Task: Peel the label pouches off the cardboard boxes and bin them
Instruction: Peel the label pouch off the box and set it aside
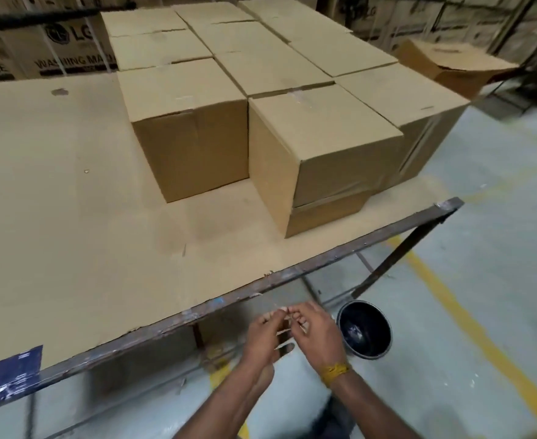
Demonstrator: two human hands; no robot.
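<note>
You are looking at an evenly, rather dimly lit scene under soft overhead light, with only faint shadows beside the boxes (pixel 191 128). Your wide lens bends the table edge (pixel 260 280) and stretches the corners. The hands (pixel 292 331) show slight motion blur, and the far background is soft and grainy.

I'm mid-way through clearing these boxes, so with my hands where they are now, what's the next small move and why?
Probably shift both hands right and drop the scrap into the bin. The left hand and right hand are pinching a thin clear piece between their fingertips below the table edge, and the bin stands open on the floor just right of them.
</note>
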